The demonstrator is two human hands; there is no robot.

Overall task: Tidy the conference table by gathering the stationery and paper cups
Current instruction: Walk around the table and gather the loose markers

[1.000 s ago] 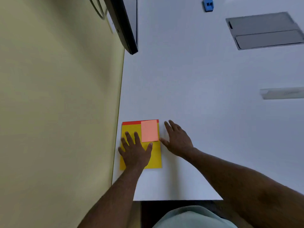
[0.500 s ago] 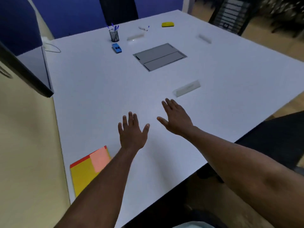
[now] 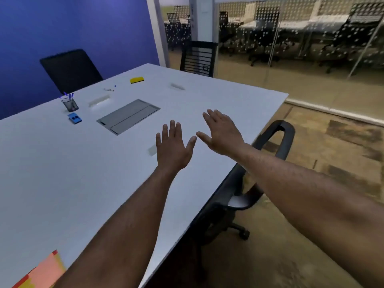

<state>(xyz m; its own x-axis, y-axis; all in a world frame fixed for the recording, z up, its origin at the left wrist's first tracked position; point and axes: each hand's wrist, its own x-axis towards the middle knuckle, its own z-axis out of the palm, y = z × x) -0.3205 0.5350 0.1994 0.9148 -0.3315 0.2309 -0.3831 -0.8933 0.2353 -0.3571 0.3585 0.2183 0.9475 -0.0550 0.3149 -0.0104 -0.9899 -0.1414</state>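
Note:
My left hand (image 3: 173,147) and my right hand (image 3: 222,132) hover side by side over the white conference table (image 3: 62,173), fingers straight and spread, holding nothing. A yellow and red pad with a pink sticky pad (image 3: 42,272) on top lies at the near left corner, partly hidden by my left forearm. Far across the table stand a black mesh pen cup (image 3: 70,103) with blue pens, a blue stapler (image 3: 74,118), a loose marker (image 3: 109,89) and a yellow block (image 3: 137,80).
A grey cable hatch (image 3: 128,116) is set into the table's middle. Black office chairs stand at the right edge (image 3: 270,159), the far end (image 3: 69,70) and the far right corner (image 3: 198,57). A glass wall runs along the right.
Both hands have lifted off the yellow pad and moved out over the table's middle. My view has swung up and right, so the pad now lies at the bottom left.

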